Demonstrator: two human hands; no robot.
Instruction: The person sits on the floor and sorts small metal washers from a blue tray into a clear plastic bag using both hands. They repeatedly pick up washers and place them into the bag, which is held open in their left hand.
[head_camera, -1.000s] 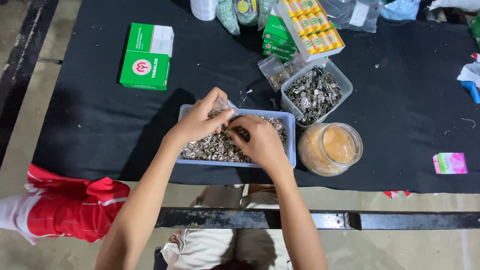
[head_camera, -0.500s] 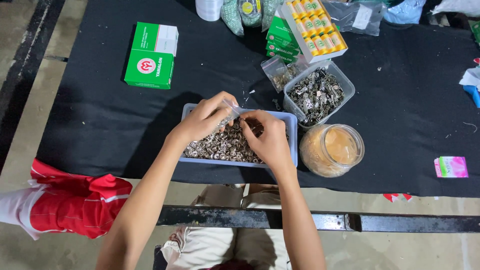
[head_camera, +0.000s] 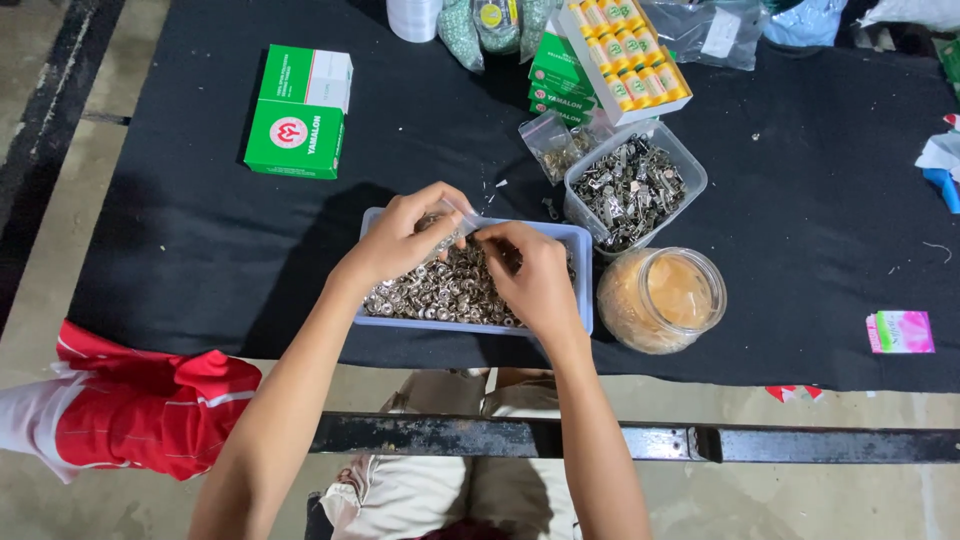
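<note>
Left hand (head_camera: 405, 238) and right hand (head_camera: 535, 275) pinch a small clear bag (head_camera: 462, 218) over the blue tray (head_camera: 582, 262) of metal fasteners (head_camera: 445, 290), near the surface's front edge; tray remains mostly full.

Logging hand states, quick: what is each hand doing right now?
Left hand: closed on a small clear bag, over the tray of metal snaps.
Right hand: fingers pinched at the bag's mouth; what they hold cannot be told.
</note>
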